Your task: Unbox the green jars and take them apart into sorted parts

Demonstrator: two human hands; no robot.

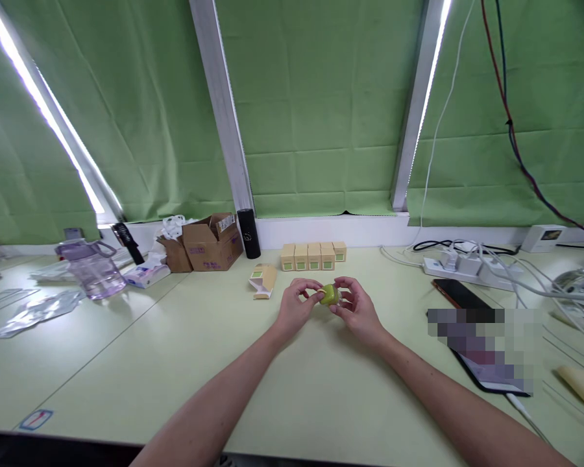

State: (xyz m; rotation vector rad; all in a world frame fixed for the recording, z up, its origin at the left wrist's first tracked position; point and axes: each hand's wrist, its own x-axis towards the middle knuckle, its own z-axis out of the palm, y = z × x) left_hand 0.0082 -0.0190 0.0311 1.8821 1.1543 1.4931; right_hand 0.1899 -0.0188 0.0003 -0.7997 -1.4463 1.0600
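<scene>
Between my two hands, just above the table, is a small green item (329,295) with a clear part at its right end. My left hand (296,303) pinches its left side with thumb and forefinger. My right hand (358,309) has its fingers curled round the clear right end. Beyond my left hand an opened small carton (263,280) lies on the table with its flap toward me. Several small closed tan boxes (307,257) with green labels stand in a row behind my hands.
A brown cardboard box (214,246) and a black cylinder (248,233) stand at the back. To the left are a purple bottle (92,269) and a tissue pack (146,275). On the right lie a power strip (472,272), cables, a phone (462,297) and a partly pixelated device.
</scene>
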